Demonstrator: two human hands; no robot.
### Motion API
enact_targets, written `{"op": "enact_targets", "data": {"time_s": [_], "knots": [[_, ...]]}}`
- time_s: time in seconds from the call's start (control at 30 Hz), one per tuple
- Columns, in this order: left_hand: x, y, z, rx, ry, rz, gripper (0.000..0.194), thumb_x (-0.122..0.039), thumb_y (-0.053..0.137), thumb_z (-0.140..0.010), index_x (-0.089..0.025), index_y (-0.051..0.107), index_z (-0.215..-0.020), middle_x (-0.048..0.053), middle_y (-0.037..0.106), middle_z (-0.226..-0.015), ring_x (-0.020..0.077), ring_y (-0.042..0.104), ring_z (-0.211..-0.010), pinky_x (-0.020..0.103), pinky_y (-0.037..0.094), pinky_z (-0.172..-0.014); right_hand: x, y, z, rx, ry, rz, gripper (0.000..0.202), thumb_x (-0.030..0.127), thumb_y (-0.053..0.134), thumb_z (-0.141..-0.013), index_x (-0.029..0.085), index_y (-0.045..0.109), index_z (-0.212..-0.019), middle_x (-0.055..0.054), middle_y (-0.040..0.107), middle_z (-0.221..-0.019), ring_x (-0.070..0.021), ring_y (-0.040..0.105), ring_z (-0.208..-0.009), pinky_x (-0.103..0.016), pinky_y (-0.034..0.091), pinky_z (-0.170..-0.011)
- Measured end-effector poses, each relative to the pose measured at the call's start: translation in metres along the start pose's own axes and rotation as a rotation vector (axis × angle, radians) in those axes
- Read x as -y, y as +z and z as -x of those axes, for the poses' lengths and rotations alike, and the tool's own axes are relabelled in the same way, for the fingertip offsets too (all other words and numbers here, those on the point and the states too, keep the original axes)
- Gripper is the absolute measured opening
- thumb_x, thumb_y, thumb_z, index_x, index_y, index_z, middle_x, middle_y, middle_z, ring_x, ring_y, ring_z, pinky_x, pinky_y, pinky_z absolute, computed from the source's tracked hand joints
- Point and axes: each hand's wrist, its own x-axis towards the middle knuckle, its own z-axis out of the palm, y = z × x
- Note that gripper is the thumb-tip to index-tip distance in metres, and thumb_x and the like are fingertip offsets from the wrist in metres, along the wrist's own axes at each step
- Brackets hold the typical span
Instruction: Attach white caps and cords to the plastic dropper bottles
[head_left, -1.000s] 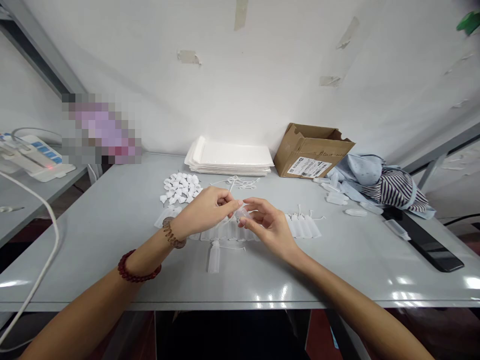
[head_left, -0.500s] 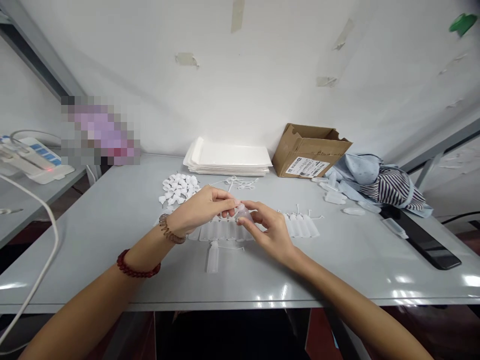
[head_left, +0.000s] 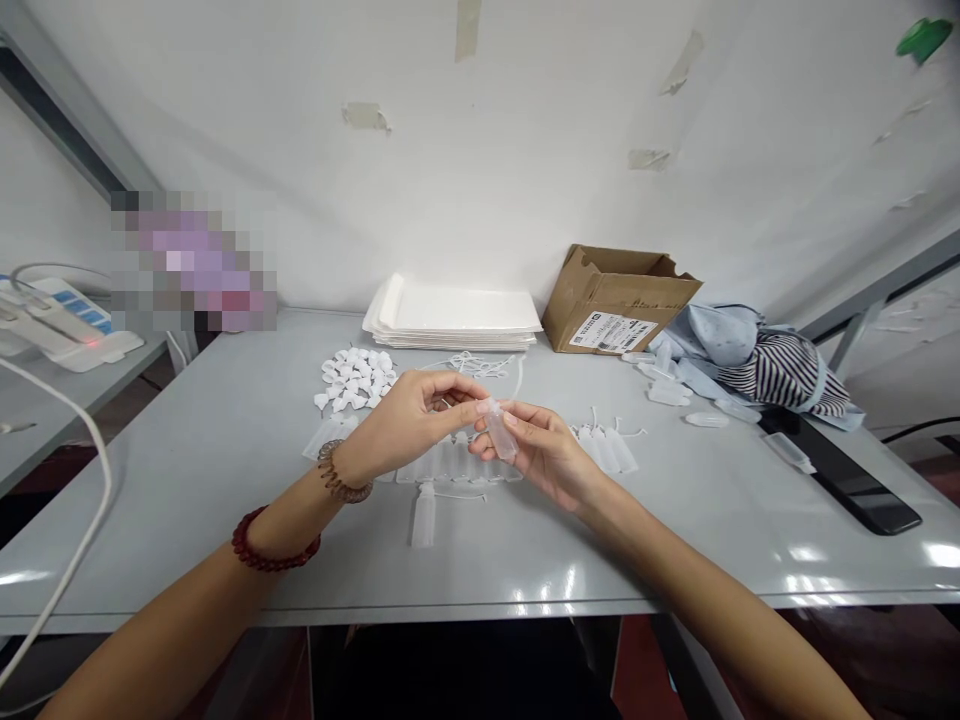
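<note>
Head view, centre of the frame: shows a small translucent bottle (head_left: 502,434) held above the counter (head_left: 525,560), tilted, with neck toward the upper left and base toward the lower right. Pinches near the neck with the left hand (head_left: 409,425) and grasps the body between thumb and fingers of the right hand (head_left: 553,458), probably to steady the body and leave the neck within reach. Shows a thin white cord (head_left: 520,376) curving just above; cannot tell whether joined to the neck. Reveals no clear contents inside.

Below and behind the hands, shows a row of similar bottles (head_left: 447,460), laid side by side, likely for easy reach, with cords at some necks toward the right. Nearer the bottom edge, shows a lone bottle (head_left: 424,515), set apart.

At centre left, heaps white caps (head_left: 356,380) together; at upper centre, gathers tangled cords (head_left: 484,366) before a flat white stack (head_left: 465,310). Right of the stack, shows a cardboard box (head_left: 637,295), open-topped, contents hidden. Farther right, scatters loose bottles (head_left: 706,420) beside bunched cloth (head_left: 780,372) and a black phone (head_left: 870,490).
</note>
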Motion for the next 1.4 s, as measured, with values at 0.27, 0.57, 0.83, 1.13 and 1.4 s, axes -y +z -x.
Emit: {"op": "enact_targets", "data": {"time_s": [0.27,0.57,0.83,1.13,1.4], "knots": [[0.002,0.002,0.001,0.018,0.015,-0.077,0.021,-0.038,0.060,-0.083,-0.019,0.068,-0.087,0.002,0.069,-0.082,0.0172,0.061,-0.077,0.030,0.049,-0.070,-0.007,-0.002,0.000,0.094,0.077,-0.183,0.025,0.033,0.071,-0.076,0.015,0.069,-0.094,-0.005,0.070,-0.078,-0.0167,0.067,-0.079,-0.035,0.046,-0.090],[-0.001,0.015,0.012,-0.125,0.466,-0.563,0.032,-0.032,0.064,-0.081,-0.019,0.057,-0.109,0.009,0.059,-0.109,0.0254,0.050,-0.105,0.041,0.045,-0.088,-0.002,0.002,-0.001,-0.030,0.032,-0.147,0.020,0.034,0.074,-0.071,0.018,0.067,-0.080,-0.003,0.066,-0.078,-0.0168,0.063,-0.076,-0.033,0.051,-0.078],[0.000,0.020,0.014,-0.190,0.615,-0.844,0.028,-0.021,0.057,-0.083,-0.012,0.054,-0.110,0.012,0.060,-0.108,0.0278,0.049,-0.105,0.042,0.044,-0.086,-0.006,-0.002,0.002,0.019,-0.067,0.031,0.026,0.041,0.064,-0.081,0.020,0.065,-0.097,-0.006,0.068,-0.090,-0.0213,0.065,-0.092,-0.038,0.049,-0.085],[0.002,0.006,0.033,-0.159,0.649,-0.897,0.040,-0.017,0.059,-0.082,-0.015,0.049,-0.121,0.011,0.058,-0.113,0.0281,0.045,-0.107,0.042,0.043,-0.088,0.004,-0.009,0.008,0.055,-0.176,0.255,0.045,0.038,0.072,-0.074,0.026,0.056,-0.115,-0.005,0.063,-0.106,-0.0198,0.062,-0.099,-0.038,0.046,-0.090],[0.010,0.009,0.057,-0.114,0.575,-0.824,0.043,-0.017,0.060,-0.084,-0.016,0.046,-0.125,0.010,0.056,-0.117,0.0268,0.041,-0.110,0.042,0.040,-0.093,0.020,-0.012,0.012,0.082,-0.353,0.623,0.033,0.040,0.068,-0.078,0.023,0.061,-0.106,-0.005,0.066,-0.096,-0.0201,0.063,-0.090,-0.040,0.048,-0.085]]}}
